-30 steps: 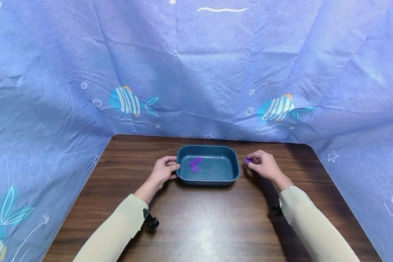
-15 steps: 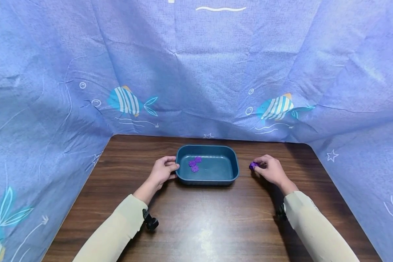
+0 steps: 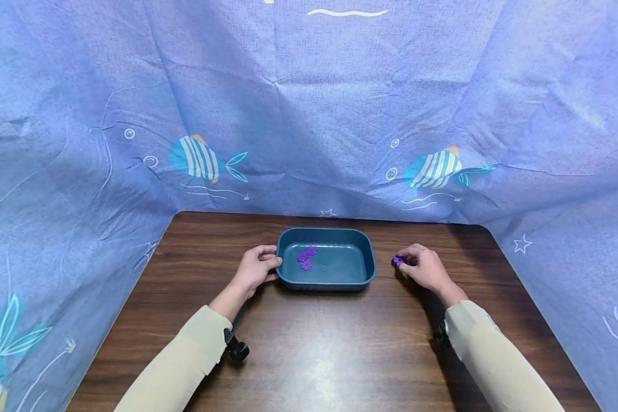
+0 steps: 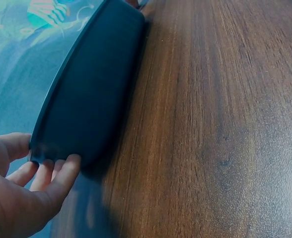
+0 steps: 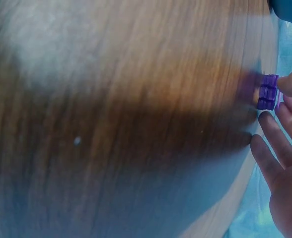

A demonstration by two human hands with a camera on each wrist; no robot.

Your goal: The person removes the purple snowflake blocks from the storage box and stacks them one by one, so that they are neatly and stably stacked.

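Observation:
My left hand point(image 3: 256, 270) grips the left end of a dark teal rectangular bin point(image 3: 324, 284), thumb over the rim. In the left wrist view the fingers point(image 4: 64, 176) press against its outer end wall. Inside the bin, toward its left, lie 3 purple flower-shaped pieces point(image 3: 306, 265). Right of the bin, my right hand point(image 3: 426, 269) pinches a small stack of purple flower-shaped pieces point(image 3: 397, 261) close over the table. The right wrist view shows that stack point(image 5: 268, 92) edge-on at the thumb, with the other fingers spread beside it.
The brown wood-grain table point(image 3: 309, 337) extends around the bin, with a glare patch near the front. A blue fish-print cloth point(image 3: 329, 114) hangs behind the table and at both sides. A black wrist camera point(image 3: 238, 350) sits below the left sleeve.
My right hand has moved a little right and nearer the body with the purple pieces, away from the bin, then stayed almost still. The left hand and bin have not moved.

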